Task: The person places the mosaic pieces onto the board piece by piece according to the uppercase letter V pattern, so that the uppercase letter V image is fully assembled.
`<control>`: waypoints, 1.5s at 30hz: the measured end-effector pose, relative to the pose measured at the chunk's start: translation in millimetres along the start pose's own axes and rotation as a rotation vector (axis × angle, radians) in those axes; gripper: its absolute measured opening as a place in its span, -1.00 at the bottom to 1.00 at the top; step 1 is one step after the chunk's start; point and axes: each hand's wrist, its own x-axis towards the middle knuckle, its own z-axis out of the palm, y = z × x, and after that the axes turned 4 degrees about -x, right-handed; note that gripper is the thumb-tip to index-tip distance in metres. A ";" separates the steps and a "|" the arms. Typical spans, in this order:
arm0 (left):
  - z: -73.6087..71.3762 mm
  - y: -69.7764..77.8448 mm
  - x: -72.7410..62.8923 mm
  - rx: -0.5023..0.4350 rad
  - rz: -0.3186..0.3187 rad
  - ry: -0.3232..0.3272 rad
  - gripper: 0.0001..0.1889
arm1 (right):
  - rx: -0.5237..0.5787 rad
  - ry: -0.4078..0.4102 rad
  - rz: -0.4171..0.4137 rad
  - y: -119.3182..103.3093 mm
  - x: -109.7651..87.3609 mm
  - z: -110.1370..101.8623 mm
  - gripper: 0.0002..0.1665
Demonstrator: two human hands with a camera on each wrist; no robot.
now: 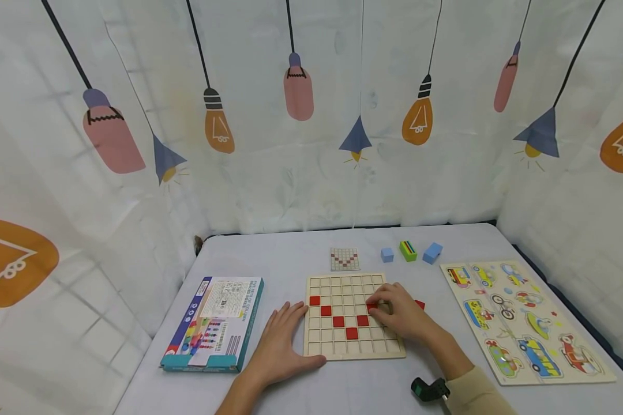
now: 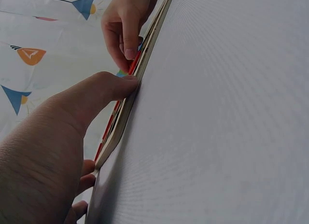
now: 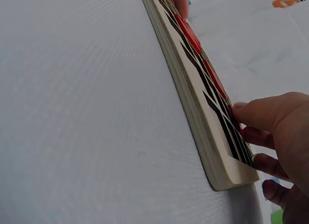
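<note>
A wooden grid board (image 1: 319, 349) lies on the table with several red square tiles in its cells, making a slanted line down and partly back up. My left hand (image 1: 282, 343) spreads along the board's left side, its thumb at the front edge. Over the right part of the grid, my right hand (image 1: 402, 314) pinches a red tile (image 1: 371, 308) between thumb and fingers, partly hidden by them. In the right wrist view the thumb (image 3: 256, 113) is right at the board's surface. Another red piece (image 1: 420, 304) shows behind the right hand.
A small pattern card (image 1: 345, 259) lies behind the board. Two blue blocks (image 1: 387, 255) and a green block (image 1: 408, 251) sit at the back. A boxed set (image 1: 246, 323) lies left, a picture puzzle board (image 1: 498, 357) right. A black device (image 1: 428, 389) lies near the right sleeve.
</note>
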 end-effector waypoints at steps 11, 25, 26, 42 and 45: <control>-0.7 0.8 -0.2 -0.004 -0.007 -0.005 0.30 | -0.030 0.022 0.017 -0.2 -5.2 -3.6 -0.78; -0.7 1.8 0.3 -0.009 -0.007 -0.007 0.30 | -0.048 0.062 0.038 7.8 -12.9 -18.3 -0.69; -0.9 2.0 0.2 -0.010 -0.008 -0.007 0.30 | -0.050 0.066 0.039 8.4 -13.7 -19.0 -0.68; 0.2 -0.1 -0.1 -0.003 -0.002 0.002 0.31 | -0.062 0.131 0.038 28.1 -24.8 -34.1 -0.64; -0.2 -0.2 -0.2 -0.005 -0.001 0.000 0.31 | -0.081 0.147 0.040 33.5 -27.1 -36.2 -0.63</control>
